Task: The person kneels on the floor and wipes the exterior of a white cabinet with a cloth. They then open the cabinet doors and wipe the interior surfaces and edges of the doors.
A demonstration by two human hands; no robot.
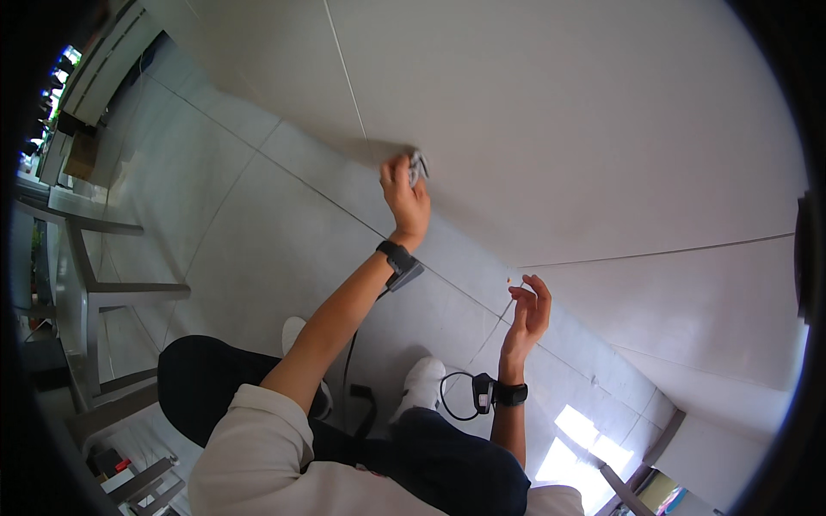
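My left hand (407, 197) grips a crumpled grey cloth (419, 167) at the lower part of a large pale wall panel (516, 129). The cloth appears to touch the panel, close to a vertical seam. My right hand (529, 316) hangs over the floor near the panel's base, its fingers bent and apart with nothing visible in them. A tiny orange speck (509, 280) shows beside its fingertips; what it is I cannot tell. Both wrists carry black straps with small devices.
Grey tiles (258, 213) cover the floor under my white shoes (423, 380). A grey chair (84, 290) stands at the left, with a cardboard box (82, 156) beyond it. Black cables run from the wrist devices. Bright sunlight patches (574, 451) lie at the lower right, near a furniture leg (624, 489).
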